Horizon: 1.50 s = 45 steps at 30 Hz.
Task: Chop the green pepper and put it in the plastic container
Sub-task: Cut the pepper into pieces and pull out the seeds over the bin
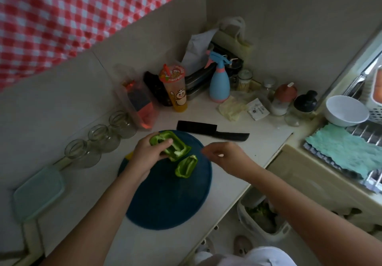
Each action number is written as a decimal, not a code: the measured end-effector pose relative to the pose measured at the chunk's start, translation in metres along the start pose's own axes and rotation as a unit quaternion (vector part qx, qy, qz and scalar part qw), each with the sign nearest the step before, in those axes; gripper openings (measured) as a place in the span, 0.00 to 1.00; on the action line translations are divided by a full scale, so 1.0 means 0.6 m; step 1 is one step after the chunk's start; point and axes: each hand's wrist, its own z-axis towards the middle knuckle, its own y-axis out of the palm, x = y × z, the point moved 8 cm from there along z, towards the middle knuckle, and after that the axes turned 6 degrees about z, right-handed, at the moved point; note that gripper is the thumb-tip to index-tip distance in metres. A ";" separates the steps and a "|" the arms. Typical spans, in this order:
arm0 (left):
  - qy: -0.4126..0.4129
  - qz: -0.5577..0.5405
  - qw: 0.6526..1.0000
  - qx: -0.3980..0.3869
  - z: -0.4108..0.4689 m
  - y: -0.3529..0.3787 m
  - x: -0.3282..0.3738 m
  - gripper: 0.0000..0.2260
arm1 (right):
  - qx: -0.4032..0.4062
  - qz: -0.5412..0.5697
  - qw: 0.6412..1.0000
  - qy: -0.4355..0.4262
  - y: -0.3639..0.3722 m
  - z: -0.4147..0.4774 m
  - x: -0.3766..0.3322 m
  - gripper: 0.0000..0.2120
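Left hand (147,155): gripped the big pepper piece (175,147), thumb tucked into its hollow and fingers curled under it, just above the far part of the cutting board (169,199).
Right hand (225,156): hovered over the board's right edge, fingers loosely curled, blurred, nothing seen in it.
Plastic container (38,192): sat on the counter well left of the board with its pale green lid on; contents hidden.
Floor bin (263,216): stood below the counter edge with green scraps inside.
White bowl (345,110): on the sink rack at far right; inside not readable.
Glass jars (99,139): three in a row along the wall; looked clear.
Big pepper piece axis: cut side up, long axis running from upper left to lower right.
Small pepper piece (186,166): lay on the board, cut side up, just beside the big one, long axis from lower left to upper right.
Knife (210,130): black, flat on the counter just past the board, handle to the right.
Arm pose: both forearms came in from the bottom edge, left one over the board, right one over the counter edge.
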 end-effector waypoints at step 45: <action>-0.016 0.109 0.914 -0.391 -0.125 0.535 0.071 0.16 | 0.279 -0.049 0.959 -0.010 -0.280 -0.322 0.053 0.10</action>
